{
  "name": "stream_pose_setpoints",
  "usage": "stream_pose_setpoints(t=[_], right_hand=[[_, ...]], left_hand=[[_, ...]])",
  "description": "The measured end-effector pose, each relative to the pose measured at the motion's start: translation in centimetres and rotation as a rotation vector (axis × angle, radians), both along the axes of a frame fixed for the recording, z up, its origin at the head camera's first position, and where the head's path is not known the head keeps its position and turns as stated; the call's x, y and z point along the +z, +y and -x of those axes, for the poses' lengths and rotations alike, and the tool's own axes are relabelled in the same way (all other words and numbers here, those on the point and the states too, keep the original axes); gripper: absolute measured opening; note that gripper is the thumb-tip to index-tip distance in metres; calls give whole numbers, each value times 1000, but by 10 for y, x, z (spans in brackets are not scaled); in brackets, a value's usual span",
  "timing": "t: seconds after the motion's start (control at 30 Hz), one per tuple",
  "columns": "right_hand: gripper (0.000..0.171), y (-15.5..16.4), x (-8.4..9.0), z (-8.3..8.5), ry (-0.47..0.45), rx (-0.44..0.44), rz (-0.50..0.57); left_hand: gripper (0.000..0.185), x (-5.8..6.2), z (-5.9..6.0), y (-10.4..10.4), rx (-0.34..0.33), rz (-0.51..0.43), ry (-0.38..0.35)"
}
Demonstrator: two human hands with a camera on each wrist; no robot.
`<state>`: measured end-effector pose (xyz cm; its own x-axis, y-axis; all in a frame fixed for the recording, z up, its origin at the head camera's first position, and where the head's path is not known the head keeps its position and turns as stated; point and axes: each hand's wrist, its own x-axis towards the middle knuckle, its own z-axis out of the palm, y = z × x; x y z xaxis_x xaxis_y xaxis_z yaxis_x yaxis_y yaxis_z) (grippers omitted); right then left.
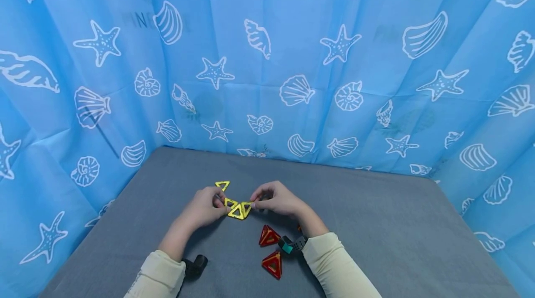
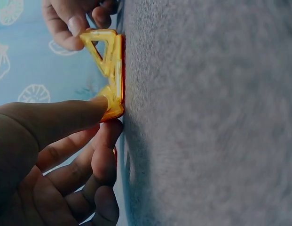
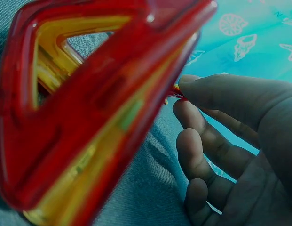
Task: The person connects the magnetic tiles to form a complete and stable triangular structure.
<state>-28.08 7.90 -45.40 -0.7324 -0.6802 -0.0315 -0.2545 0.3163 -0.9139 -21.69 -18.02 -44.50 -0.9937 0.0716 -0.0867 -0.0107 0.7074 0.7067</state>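
There are four yellow triangles (image 1: 236, 209) on the gray surface (image 1: 376, 223): three joined in a row and one (image 1: 222, 185) lying a little apart behind them. There are two red triangle shapes, one (image 1: 268, 236) closer to the yellow ones and one (image 1: 273, 264) nearer the sleeves. Two hands are there, a left hand (image 1: 205, 207) and a right hand (image 1: 279, 199).

Glossy translucent plastic triangles (image 1: 236, 210), matt felt-like tabletop (image 1: 376, 223)
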Motion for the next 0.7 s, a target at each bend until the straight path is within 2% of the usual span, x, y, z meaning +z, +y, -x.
stream_pose_setpoints(t=[0.47, 0.7], right_hand=[[19, -2, 0, 0, 3, 2, 9], [20, -2, 2, -2, 2, 20, 24]], left_hand=[[17, -1, 0, 5, -66, -29, -18], [14, 1, 0, 4, -117, -54, -1]])
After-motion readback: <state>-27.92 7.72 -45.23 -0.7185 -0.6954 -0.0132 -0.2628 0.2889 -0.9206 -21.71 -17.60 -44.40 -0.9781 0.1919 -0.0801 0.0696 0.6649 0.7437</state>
